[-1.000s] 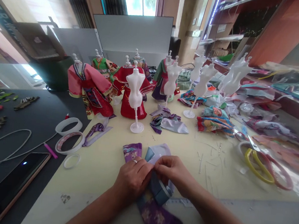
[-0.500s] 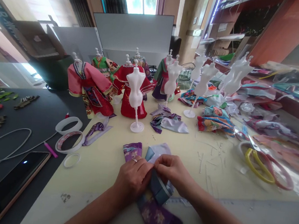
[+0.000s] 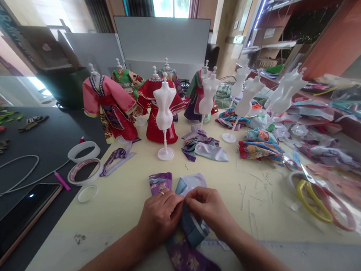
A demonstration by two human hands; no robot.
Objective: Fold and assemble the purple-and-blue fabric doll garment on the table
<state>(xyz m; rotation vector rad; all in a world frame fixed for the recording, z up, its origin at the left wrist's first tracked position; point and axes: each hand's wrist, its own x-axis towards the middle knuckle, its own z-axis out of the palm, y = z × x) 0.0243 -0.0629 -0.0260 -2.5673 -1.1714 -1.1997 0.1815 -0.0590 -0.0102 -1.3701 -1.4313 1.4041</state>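
Observation:
My left hand (image 3: 159, 215) and my right hand (image 3: 209, 207) meet over a small purple and blue doll garment (image 3: 188, 241) lying on the cream table (image 3: 120, 207) near its front edge. Both hands pinch the cloth with their fingertips pressed together at its upper part. The garment's purple skirt (image 3: 193, 269) spreads toward me below my wrists, and a purple sleeve (image 3: 159, 181) and a pale lilac sleeve (image 3: 195, 181) stick out beyond my fingers. A ring shows on my left hand.
A bare white doll mannequin (image 3: 165, 116) stands just behind the garment, with dressed ones (image 3: 110, 108) and more bare ones (image 3: 246, 99) farther back. Cloth piles (image 3: 259, 146) lie right, hoops (image 3: 315, 198) at far right. Tape rolls (image 3: 83, 161), a cable and a phone (image 3: 23, 217) sit left.

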